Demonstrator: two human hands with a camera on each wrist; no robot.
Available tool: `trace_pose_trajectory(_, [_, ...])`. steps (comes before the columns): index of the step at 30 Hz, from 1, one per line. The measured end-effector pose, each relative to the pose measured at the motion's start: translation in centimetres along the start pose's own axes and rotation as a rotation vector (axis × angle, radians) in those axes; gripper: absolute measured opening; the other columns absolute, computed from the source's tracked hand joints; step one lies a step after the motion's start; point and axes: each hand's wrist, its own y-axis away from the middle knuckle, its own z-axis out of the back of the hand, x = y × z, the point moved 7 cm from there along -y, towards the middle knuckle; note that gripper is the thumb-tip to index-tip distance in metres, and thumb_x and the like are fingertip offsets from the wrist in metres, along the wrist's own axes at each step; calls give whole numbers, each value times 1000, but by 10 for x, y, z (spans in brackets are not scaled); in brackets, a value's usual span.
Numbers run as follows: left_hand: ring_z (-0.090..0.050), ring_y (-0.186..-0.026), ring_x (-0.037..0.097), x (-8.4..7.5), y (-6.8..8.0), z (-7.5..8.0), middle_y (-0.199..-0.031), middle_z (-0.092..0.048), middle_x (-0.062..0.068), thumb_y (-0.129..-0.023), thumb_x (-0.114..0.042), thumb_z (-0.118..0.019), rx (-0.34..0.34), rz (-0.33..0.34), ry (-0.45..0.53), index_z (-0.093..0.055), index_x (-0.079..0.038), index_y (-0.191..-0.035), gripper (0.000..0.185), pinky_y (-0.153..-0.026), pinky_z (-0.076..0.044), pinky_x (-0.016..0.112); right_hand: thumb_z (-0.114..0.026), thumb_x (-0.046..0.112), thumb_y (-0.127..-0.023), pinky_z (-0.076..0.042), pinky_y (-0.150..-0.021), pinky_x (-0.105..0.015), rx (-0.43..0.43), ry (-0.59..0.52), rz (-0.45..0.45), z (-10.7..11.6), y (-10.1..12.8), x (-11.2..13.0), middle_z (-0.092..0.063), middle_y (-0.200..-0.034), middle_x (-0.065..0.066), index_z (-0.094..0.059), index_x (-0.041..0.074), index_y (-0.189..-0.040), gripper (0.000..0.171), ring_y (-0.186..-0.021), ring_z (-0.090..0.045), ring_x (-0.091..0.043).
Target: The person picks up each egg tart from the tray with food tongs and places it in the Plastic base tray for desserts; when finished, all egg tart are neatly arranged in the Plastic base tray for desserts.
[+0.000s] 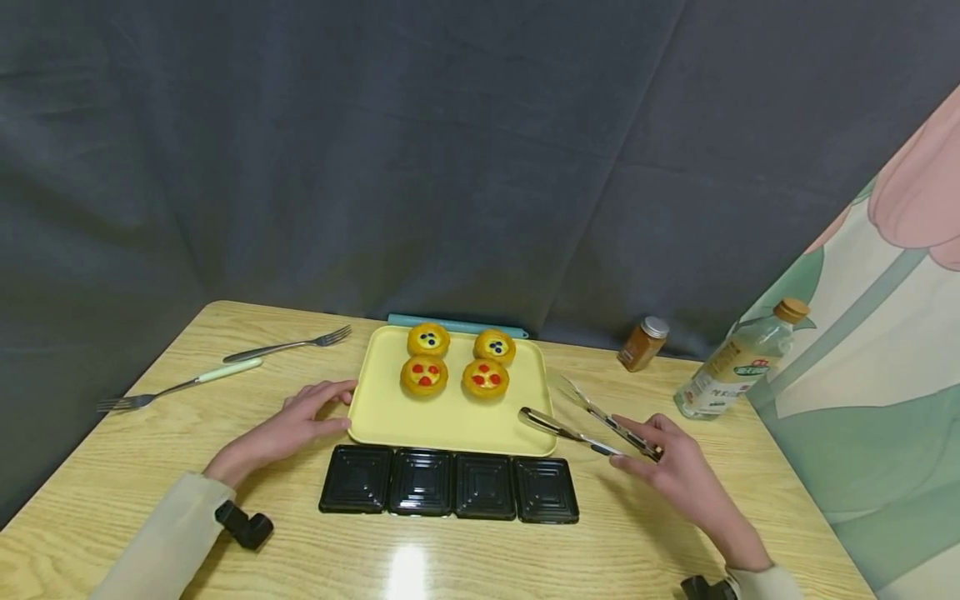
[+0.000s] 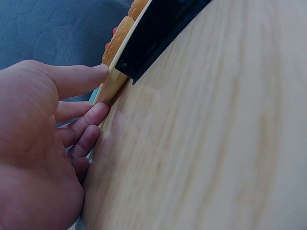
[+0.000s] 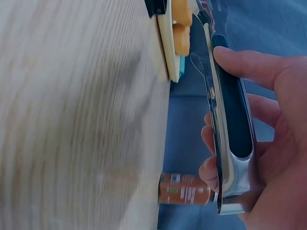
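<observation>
Head view: right fingers point(image 1: 643, 428) pinch tongs point(image 1: 602, 417), best squeezed gently; spread left fingers point(image 1: 330, 390) should steady the tray point(image 1: 450, 425) they touch.

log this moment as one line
left hand: touching yellow tray | right hand: holding tongs | tarts: four, on tray

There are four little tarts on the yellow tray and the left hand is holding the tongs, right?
Not quite: the right hand is holding the tongs, as the head view shows. The left hand touches the tray's edge. Yes, four little tarts are on the yellow tray.
</observation>
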Motion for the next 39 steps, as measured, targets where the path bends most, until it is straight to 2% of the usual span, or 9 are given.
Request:
trace_pose_trajectory(5, [-32,-133,41,0,0,0,-126,-54,8,-100,-28,-65,-6,1,5,-43,-3,-151,62,-108,-8,69,-86,19,-82,-36,-54,-26,16,17,16,-9,-10,9,-44,-82,-2,-67,3,-132,56,-65,-34,-11])
trace_pose_trajectory(16, [-32,-134,43,-3,0,1,-127,-54,8,-100,-28,-65,1,-5,4,-43,-1,-151,62,-108,-8,70,-85,20,-83,-35,-55,-27,27,-7,-16,-30,-29,20,-43,-82,-5,-66,4,-133,56,-65,-34,-14])
trace_pose_trajectory(39, [-33,-134,41,-1,0,0,-126,-54,6,-100,-29,-65,-6,-3,1,-43,-3,-151,62,-109,-7,68,-83,16,-85,-34,-55,-28,40,-5,11,-48,-48,34,-43,-81,-6,-66,2,-133,53,-64,-34,-15])
